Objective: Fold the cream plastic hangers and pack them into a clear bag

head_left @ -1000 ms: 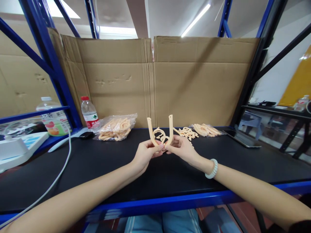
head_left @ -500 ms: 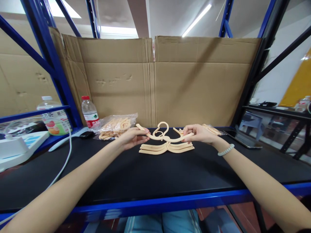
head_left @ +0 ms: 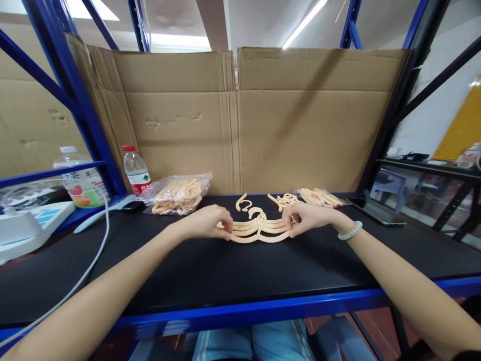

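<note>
Several cream-coloured clothes hangers point(head_left: 246, 231) lie stacked on the black tabletop point(head_left: 225, 276), hooks pointing away from me. My left hand point(head_left: 212, 222) pinches the left arm of the nearest hanger point(head_left: 274, 239), and my right hand point(head_left: 302, 219) pinches its right end. That hanger lies against the near side of the stack. Behind it are two loose curved hook pieces point(head_left: 242, 203). A small pile of cream hanger parts point(head_left: 282, 201) sits just beyond my right hand.
A clear bag of cream parts point(head_left: 179, 193) lies at left, another bag point(head_left: 321, 197) at back right. Nearby are a red-capped bottle point(head_left: 137, 173), a power strip point(head_left: 41, 220) with a white cable, and a dark tablet point(head_left: 376, 213). Cardboard point(head_left: 180, 120) walls the back.
Both hands have lowered the held hanger from above the stack down onto its near side. The loose hook pieces behind it now show plainly.
</note>
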A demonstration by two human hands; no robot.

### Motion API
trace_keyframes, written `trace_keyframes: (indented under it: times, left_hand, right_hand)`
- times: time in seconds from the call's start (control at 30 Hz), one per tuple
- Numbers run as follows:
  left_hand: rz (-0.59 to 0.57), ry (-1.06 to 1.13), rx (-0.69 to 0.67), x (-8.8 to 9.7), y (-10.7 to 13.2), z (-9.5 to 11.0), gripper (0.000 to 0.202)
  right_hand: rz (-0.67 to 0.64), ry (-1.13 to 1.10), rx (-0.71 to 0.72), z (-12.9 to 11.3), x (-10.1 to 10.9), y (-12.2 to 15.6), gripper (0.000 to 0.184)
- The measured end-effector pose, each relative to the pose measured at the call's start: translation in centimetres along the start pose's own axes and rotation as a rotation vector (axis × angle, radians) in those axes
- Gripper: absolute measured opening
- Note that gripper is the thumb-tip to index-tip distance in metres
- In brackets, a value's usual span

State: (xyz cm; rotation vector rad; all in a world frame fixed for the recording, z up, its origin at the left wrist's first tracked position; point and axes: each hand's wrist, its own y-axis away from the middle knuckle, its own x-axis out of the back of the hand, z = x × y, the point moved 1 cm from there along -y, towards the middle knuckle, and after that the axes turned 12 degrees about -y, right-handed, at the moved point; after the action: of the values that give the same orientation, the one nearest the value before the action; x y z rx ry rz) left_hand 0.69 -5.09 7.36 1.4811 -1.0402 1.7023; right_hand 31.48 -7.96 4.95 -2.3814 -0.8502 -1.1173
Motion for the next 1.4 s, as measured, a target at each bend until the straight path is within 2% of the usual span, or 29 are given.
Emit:
trace_keyframes:
  times: [0.1, 0.23, 0.57, 0.93, 1.03, 1.17, 1.23, 1.4]
  left_hand:
    - [-0.016, -0.127, -0.025, -0.6, -0.1, 0.4, 0.005]
    - [-0.01, -0.167, -0.026, -1.2, -0.2, 0.2, 0.005]
    - [0.033, -0.293, 0.066, -2.0, -0.4, -0.5, 0.005]
    - [0.071, -0.35, 0.07, -2.2, -0.4, -0.4, 0.007]
    - [0.118, -0.352, 0.12, -1.8, -0.4, -0.4, 0.011]
    - [0.126, -0.334, 0.325, -1.1, -1.9, -1.3, 0.014]
    - [0.103, -0.325, 0.453, -1.1, -3.7, -2.4, 0.016]
    - [0.02, -0.303, 0.628, -2.5, -9.2, -5.5, 0.02]
  right_hand:
    - [-0.001, 0.064, -0.036, 0.6, -0.3, -0.1, 0.018]
    - [0.041, 0.128, -0.068, 0.6, -0.3, -0.1, 0.013]
    - [0.127, 0.177, -0.142, 0.4, -0.3, -0.4, 0.007]
    - [0.212, 0.232, -0.112, 0.6, -0.2, -0.4, 0.005]
    - [0.297, 0.2, -0.063, 0.1, -0.2, -0.6, 0.006]
    - [0.411, 0.164, -0.142, -0.6, 0.3, -3.5, 0.011]
    - [0.409, 0.181, -0.216, -0.8, 0.8, -6.5, 0.012]
    - [0.39, 0.2, -0.403, 0.1, 1.4, -14.8, 0.014]
